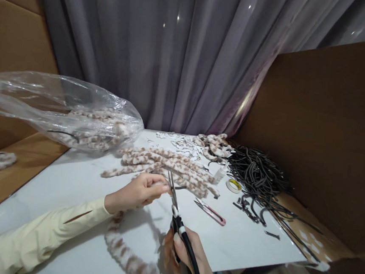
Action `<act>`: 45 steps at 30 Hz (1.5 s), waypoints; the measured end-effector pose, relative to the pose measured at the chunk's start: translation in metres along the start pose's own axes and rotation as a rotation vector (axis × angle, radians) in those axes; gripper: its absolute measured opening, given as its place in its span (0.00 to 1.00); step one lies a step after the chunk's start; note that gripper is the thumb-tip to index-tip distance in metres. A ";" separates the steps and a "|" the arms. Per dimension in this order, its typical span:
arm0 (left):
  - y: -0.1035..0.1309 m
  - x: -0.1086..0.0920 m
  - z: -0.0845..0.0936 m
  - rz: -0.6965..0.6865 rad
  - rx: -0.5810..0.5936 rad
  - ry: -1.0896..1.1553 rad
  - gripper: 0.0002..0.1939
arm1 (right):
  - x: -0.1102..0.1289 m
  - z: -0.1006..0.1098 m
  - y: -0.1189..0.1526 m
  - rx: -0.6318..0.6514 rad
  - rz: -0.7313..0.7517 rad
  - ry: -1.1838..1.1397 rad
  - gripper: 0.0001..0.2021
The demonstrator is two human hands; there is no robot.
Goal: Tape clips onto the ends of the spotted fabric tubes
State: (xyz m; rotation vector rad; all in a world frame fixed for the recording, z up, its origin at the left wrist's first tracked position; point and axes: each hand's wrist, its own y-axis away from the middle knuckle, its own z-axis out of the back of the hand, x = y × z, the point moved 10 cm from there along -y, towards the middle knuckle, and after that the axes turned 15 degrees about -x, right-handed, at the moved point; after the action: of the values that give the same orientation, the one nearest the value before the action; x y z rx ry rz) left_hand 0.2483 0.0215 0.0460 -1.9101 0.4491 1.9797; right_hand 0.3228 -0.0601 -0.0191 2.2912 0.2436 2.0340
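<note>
Pinched in my left hand [141, 189] is the end of a furry white-and-brown strip [129, 258], whose other end curves down toward the table's front edge. A short black cord [181, 187] sticks out to the right of those fingertips. My right hand [194, 244] grips black-handled scissors [175, 202], pointed away from me. Their blades are slightly parted beside the left fingertips, near the cord; whether they touch it I cannot tell. Behind both hands lies a heap of similar furry strips [167, 163]. Pink-handled thread snips [211, 212] rest to the right.
A clear plastic bag [93, 99] with furry strips stands at back left. Curled furry pieces [216, 146] lie at the back, near a small white bottle [220, 174] and a tape roll [233, 186]. Black cords [256, 173] are piled right; cardboard walls [324, 124] flank the table.
</note>
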 end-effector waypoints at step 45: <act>0.002 0.007 -0.003 0.115 -0.014 0.097 0.12 | -0.027 -0.014 0.000 -0.013 -0.148 -0.184 0.35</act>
State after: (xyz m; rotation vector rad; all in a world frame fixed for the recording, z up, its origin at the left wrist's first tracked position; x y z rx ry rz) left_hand 0.2496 0.0188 0.0392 -2.0379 0.5851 1.9704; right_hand 0.3059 -0.0656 -0.0435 2.3562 0.3749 1.7388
